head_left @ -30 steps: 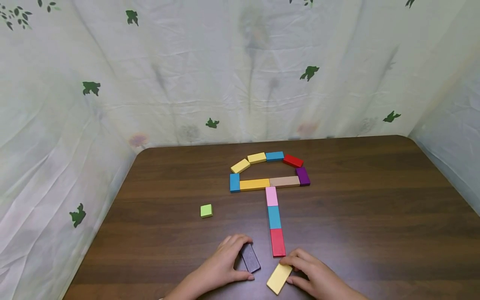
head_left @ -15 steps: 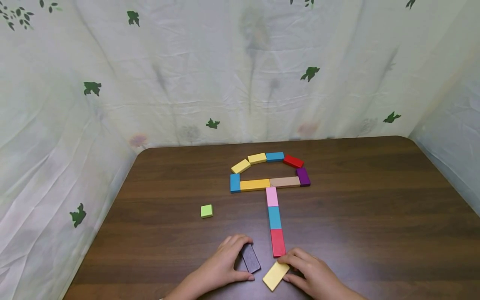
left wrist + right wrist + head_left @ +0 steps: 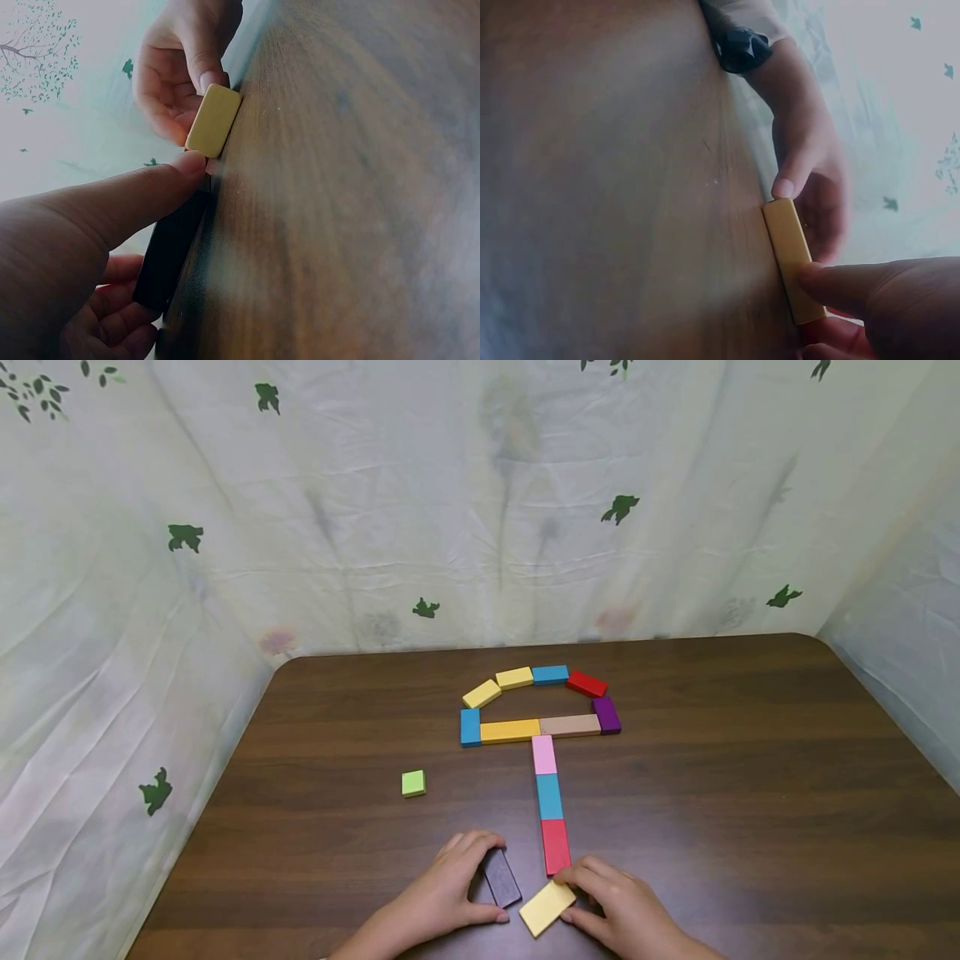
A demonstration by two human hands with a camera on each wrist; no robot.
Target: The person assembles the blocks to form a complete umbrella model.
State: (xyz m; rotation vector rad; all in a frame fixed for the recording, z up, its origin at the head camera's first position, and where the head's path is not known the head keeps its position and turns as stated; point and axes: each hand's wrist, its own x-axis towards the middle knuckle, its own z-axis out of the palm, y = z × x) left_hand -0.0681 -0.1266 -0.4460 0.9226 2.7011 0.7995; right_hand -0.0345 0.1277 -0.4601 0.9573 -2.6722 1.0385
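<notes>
My left hand (image 3: 450, 891) grips a dark purple-grey block (image 3: 501, 878) lying flat on the table, fingers at its far end and thumb at its near end. In the left wrist view this dark block (image 3: 171, 251) looks nearly black. My right hand (image 3: 621, 906) pinches a pale yellow block (image 3: 547, 907) along its right side, between thumb and fingers. The yellow block lies slanted just below the red block (image 3: 556, 847) that ends the column. A narrow gap separates the dark and yellow blocks in the head view. Fingers partly cover the yellow block (image 3: 786, 240) in the right wrist view.
Above the red block run a teal block (image 3: 549, 797) and a pink block (image 3: 543, 755). They meet a closed half-round outline of several blocks, with an orange-yellow block (image 3: 510, 732) in its base. A small green block (image 3: 413, 783) lies left on the brown table (image 3: 735, 793).
My right hand has turned the yellow block clockwise and moved it slightly left, closer to the dark block. My left hand and the dark block have stayed in place.
</notes>
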